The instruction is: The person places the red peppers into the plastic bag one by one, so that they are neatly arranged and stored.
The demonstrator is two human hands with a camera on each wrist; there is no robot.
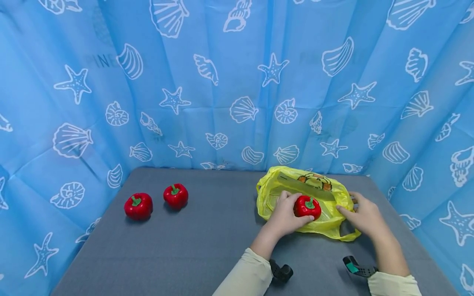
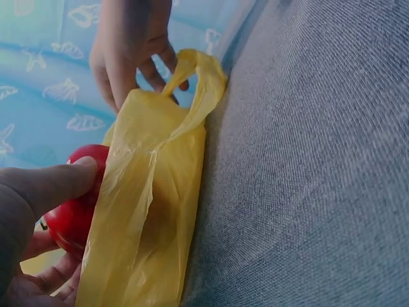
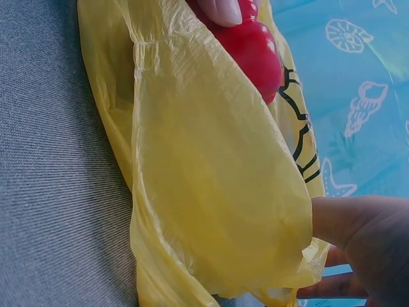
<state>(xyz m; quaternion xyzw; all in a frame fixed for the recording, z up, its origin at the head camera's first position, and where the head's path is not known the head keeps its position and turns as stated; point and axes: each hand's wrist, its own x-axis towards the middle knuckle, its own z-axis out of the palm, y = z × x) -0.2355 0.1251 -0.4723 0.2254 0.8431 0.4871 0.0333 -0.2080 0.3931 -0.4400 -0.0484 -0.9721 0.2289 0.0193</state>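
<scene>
My left hand (image 1: 286,214) grips a red bell pepper (image 1: 307,208) with a green stem, thumb on one side and fingers on the other. The pepper is at the mouth of a yellow plastic bag (image 1: 266,193), partly behind its near wall in the left wrist view. At the bag's right side, my right hand (image 1: 364,216) pinches the rim; in the right wrist view the thumb lies on one side of the film and the fingers (image 3: 332,286) behind it. A bag handle (image 2: 208,83) hangs loose below that hand. The bag's floor is partly hidden.
Two more red bell peppers lie on the left of the grey cloth-covered table (image 1: 207,246): one pepper (image 1: 138,206) nearer the left edge, another pepper (image 1: 175,196) just right of it. A blue curtain (image 1: 222,90) with white shells borders the back and sides.
</scene>
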